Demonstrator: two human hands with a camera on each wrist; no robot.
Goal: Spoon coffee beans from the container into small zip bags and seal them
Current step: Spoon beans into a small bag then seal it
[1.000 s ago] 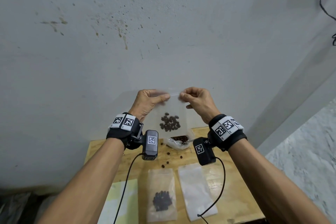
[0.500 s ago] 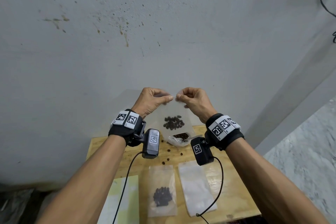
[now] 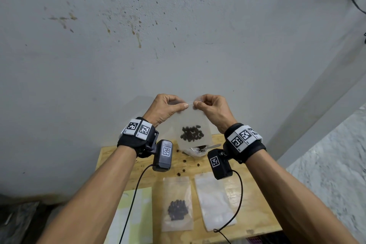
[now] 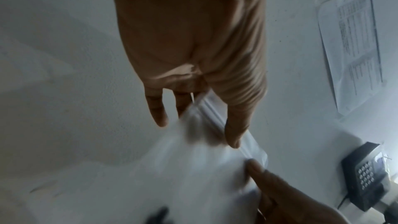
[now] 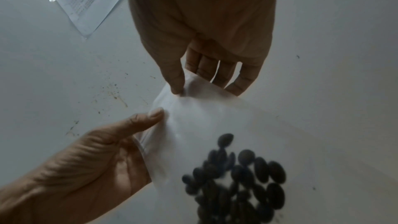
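A person is holding a small clear plastic zip bag [image 3: 193,125] up in front of a grey wall, above the far end of a pale wooden worktop [image 3: 257,200]. The left hand [image 3: 165,108] and right hand [image 3: 213,108] are each pinching the bag's top strip between thumb and curled fingers [image 5: 215,69], thumbs nearly meeting. Dark coffee beans [image 3: 191,133] are sitting low inside. To seal it well, the thumbs should probably be pressing firmly along the whole strip, keeping the bag upright. Another filled bag [image 3: 177,206] is lying on the near worktop.
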